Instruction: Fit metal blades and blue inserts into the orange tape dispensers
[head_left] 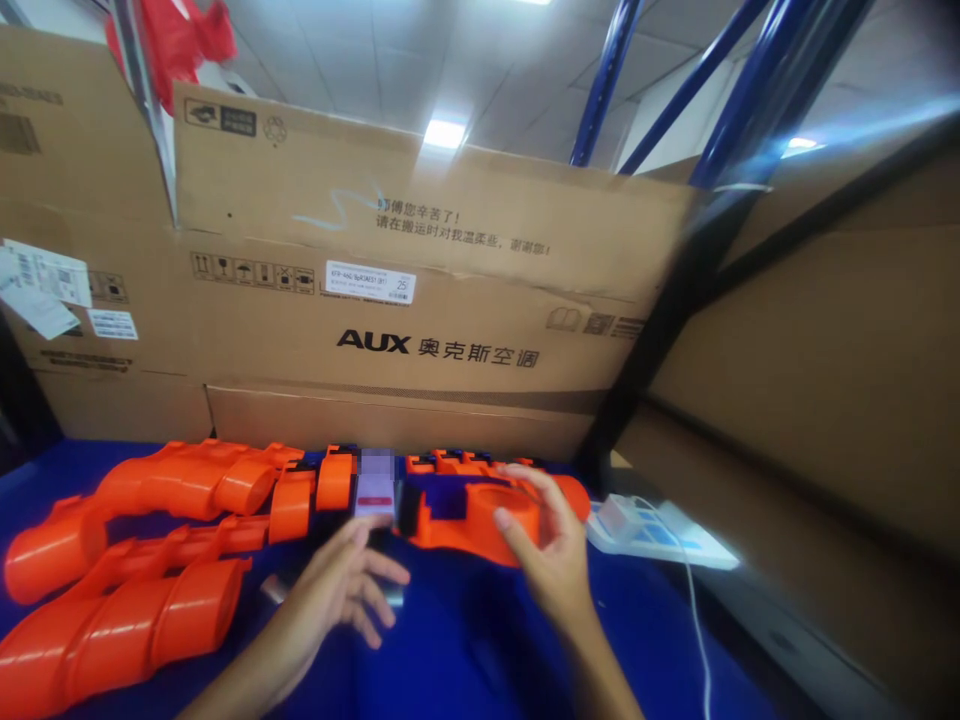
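Observation:
My right hand (553, 545) grips an orange plastic tape dispenser (457, 535) by its round ring end, thumb in front and fingers behind. The dispenser is raised above the blue table surface, its black end (409, 508) pointing left. Left of it, my left hand (352, 575) has its fingers spread and nothing in them. Just beyond its fingertips stands a pale purple object (375, 490) with a red mark, partly blurred. A shiny metallic piece (276, 588) shows partly beneath my left hand; its kind is unclear.
Nested orange dispenser bodies (142, 625) lie on the left of the blue table (420, 660). Several orange parts with black ends (292, 505) line the back. On the right lie a white-and-blue item (660, 530) and a white cable (697, 620). Cardboard (450, 300) walls off the back.

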